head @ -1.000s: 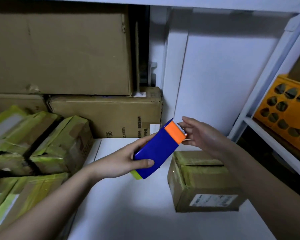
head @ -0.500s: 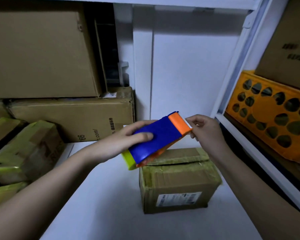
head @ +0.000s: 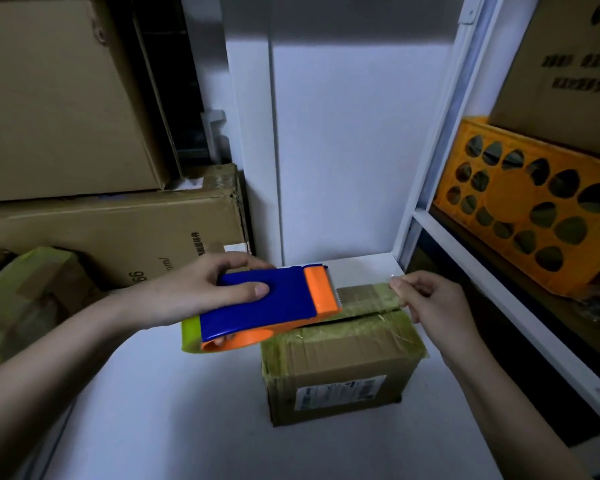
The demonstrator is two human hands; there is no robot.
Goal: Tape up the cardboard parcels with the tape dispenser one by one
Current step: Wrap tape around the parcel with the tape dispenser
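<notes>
The left hand (head: 187, 292) is wrapped around a blue and orange tape dispenser (head: 267, 306), thumb across its blue top and fingers curled over the far edge, holding it above the left end of a cardboard parcel (head: 340, 362). The right hand (head: 430, 303) has finger and thumb pinched together on the clear tape end (head: 394, 280), drawn out from the dispenser's orange cutter across the parcel's top. The parcel sits on a white shelf (head: 187, 410), its top flaps slightly parted, edges covered in yellowish tape, a printed label on its front. To the left lie more taped parcels (head: 39, 289) in front of large stacked cartons (head: 111, 230). On the right, an orange crate (head: 527, 206) with round holes holds dark rounded things I cannot identify.
</notes>
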